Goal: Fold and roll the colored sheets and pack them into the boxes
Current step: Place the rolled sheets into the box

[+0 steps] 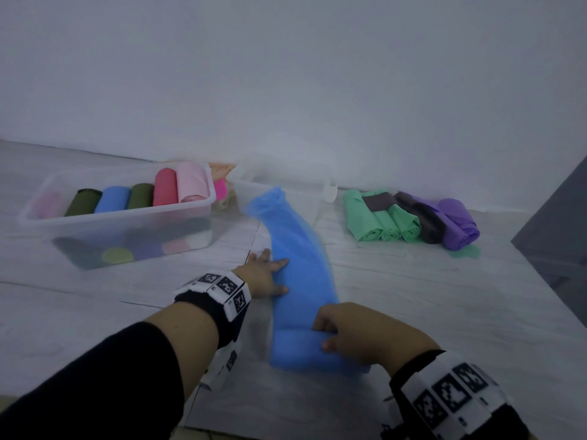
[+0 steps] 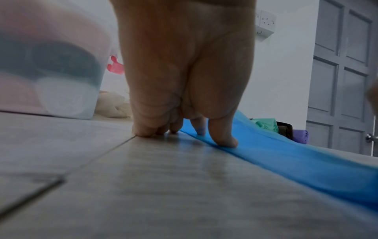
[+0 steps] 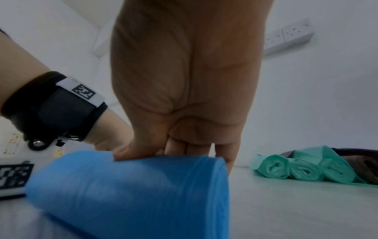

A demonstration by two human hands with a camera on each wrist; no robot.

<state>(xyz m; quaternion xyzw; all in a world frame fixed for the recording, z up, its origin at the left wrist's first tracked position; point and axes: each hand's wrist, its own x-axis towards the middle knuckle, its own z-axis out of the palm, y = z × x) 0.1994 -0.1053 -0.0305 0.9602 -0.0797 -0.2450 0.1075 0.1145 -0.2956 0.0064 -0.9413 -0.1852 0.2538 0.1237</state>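
Note:
A long blue sheet (image 1: 298, 262) lies folded into a strip on the floor, running from me toward an empty clear box (image 1: 286, 185). Its near end is turned over into a rolled part (image 1: 305, 350). My right hand (image 1: 336, 331) grips that rolled end, thumb on top and fingers behind it; the right wrist view shows the blue roll (image 3: 131, 182) under the thumb. My left hand (image 1: 266, 274) lies flat with straight fingers pressing the strip's left edge, and in the left wrist view its fingertips (image 2: 223, 139) rest on the blue sheet (image 2: 286, 161).
A clear box (image 1: 47, 214) at the left holds several coloured rolls. Green rolls (image 1: 381, 223), a dark roll and a purple roll (image 1: 460, 227) lie on the floor at the right. A grey door (image 2: 343, 72) stands further right. Peach and pink sheets lie between the boxes.

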